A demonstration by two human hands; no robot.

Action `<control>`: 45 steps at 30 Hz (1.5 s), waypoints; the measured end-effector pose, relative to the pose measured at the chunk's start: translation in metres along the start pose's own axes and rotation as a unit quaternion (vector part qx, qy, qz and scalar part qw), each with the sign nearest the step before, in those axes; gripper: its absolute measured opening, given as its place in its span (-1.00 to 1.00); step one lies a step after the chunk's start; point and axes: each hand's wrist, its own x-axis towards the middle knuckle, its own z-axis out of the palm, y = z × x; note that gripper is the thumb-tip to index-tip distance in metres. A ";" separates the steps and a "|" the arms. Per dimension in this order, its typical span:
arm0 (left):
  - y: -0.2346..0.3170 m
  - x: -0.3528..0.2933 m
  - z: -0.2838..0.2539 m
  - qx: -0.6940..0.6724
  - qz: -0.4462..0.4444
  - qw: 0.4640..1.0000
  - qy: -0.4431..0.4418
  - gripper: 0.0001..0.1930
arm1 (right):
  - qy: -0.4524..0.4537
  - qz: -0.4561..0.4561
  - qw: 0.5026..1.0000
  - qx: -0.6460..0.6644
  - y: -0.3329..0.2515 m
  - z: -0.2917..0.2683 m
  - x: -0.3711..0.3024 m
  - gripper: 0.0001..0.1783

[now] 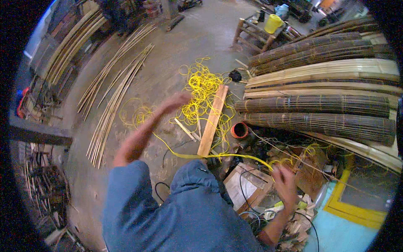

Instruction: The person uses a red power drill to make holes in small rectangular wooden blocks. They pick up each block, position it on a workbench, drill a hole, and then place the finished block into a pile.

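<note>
My right hand (284, 178) is closed on a yellow cord (240, 156), out to the right. From there the cord runs left across the near end of a wooden plank (213, 120), then curves up toward a smaller loose coil (144, 114). My left arm stretches forward and its hand (179, 100) is smeared by motion, so its fingers cannot be read. That hand is beside a large tangled pile of yellow cord (204, 86) on the floor. The plank lies along the pile's right side. Blue cloth of my clothing covers the lower middle.
Rolled slatted mats (319, 103) are stacked at the right, with a red-rimmed container (239, 130) near their ends. Long thin strips (119, 111) lie on the floor at left. A yellow bucket (273, 24) stands on a wooden stand at the back. Wood scraps (300, 224) litter the near right.
</note>
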 end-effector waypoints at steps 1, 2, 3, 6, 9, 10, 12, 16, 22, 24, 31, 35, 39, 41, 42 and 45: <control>0.055 -0.004 0.058 -0.028 0.075 0.996 -0.044 -0.57 | -0.047 0.010 0.998 -0.041 -0.018 0.021 0.031 -0.64; 0.117 -0.002 0.119 -0.057 0.149 0.982 -0.099 -0.50 | -0.033 -0.074 0.997 0.004 -0.012 0.044 0.054 -0.68; 0.177 0.001 0.152 -0.105 0.094 0.965 -0.222 -0.43 | -0.057 -0.103 0.993 -0.020 -0.010 0.056 0.076 -0.70; 0.233 -0.003 0.203 -0.096 0.043 0.954 -0.282 -0.37 | 0.037 -0.143 0.983 -0.113 -0.004 0.071 0.101 -0.71; 0.242 0.001 0.212 -0.038 0.034 0.981 -0.187 -0.38 | 0.084 -0.138 0.984 -0.072 -0.004 0.046 0.102 -0.68; 0.247 -0.007 0.202 -0.043 0.034 0.981 -0.187 -0.39 | 0.084 -0.125 0.989 -0.012 0.006 0.037 0.105 -0.66; 0.239 -0.006 0.200 -0.017 0.080 0.962 -0.261 -0.45 | 0.096 -0.106 0.987 0.079 0.020 0.033 0.106 -0.62; 0.256 -0.010 0.219 -0.149 0.221 0.948 -0.173 -0.54 | 0.181 -0.083 0.953 0.230 0.034 0.069 0.111 -0.60; 0.296 0.004 0.223 -0.501 0.105 0.856 -0.071 -0.70 | 0.261 -0.099 0.934 0.225 0.067 0.166 0.121 -0.60; 0.302 0.020 0.191 -0.521 0.117 0.844 0.046 -0.80 | 0.073 -0.049 0.934 0.346 0.033 0.150 0.091 -0.63; 0.219 0.067 -0.057 -0.456 0.127 0.797 0.375 -0.77 | 0.091 -0.008 0.973 0.211 0.204 0.067 -0.022 -0.64; 0.110 0.011 -0.211 -0.129 0.144 0.793 0.578 -0.78 | 0.105 0.183 0.894 0.396 0.224 0.022 -0.071 -0.64; 0.114 0.049 -0.085 0.496 -0.145 0.823 0.234 -0.59 | 0.099 0.040 0.981 0.159 0.219 0.069 -0.022 -0.73; 0.090 0.042 -0.042 0.426 -0.150 0.892 -0.006 -0.50 | 0.018 0.009 0.942 0.336 0.147 0.116 0.035 -0.75; 0.033 0.032 -0.007 0.070 0.096 0.991 -0.053 -0.54 | -0.018 -0.069 0.957 0.282 0.107 0.134 0.063 -0.74; 0.150 0.011 0.165 0.138 0.084 0.947 -0.278 -0.56 | 0.045 -0.128 0.969 0.208 0.061 0.151 0.108 -0.70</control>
